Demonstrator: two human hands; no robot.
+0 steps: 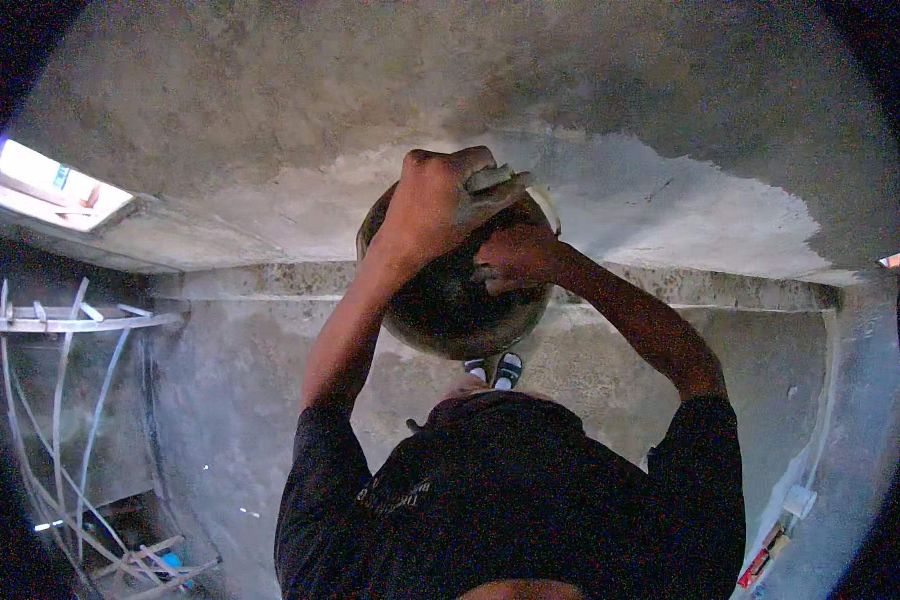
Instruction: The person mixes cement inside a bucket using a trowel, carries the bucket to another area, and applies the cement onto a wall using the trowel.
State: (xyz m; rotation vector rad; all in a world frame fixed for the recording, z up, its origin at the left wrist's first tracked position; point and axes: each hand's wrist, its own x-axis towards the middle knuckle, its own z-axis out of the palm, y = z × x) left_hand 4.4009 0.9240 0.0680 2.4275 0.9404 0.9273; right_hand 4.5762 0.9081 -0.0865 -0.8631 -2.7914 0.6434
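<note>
A dark, round bowl or basin [460, 320] is in front of my chest, above the floor; what supports it is hidden. My left hand [445, 195] is over its far side, the fingers bent and closed around a pale grey piece or coated in grey, which I cannot tell apart. Just below and to the right, my right hand [518, 258] is over the bowl's dark inside. Its fingers are curled in, with grey smears on the tips. Anything inside that grip is hidden. Behind both hands rises a wall [670, 195] with a lighter, wet-looking grey patch.
A ledge [700, 287] runs along the wall's foot. My feet in dark sandals [508, 370] stand on the grey floor [250, 400]. Pale poles form a frame [65, 400] at left, below a bright opening [60, 187]. A red object [762, 562] lies at lower right.
</note>
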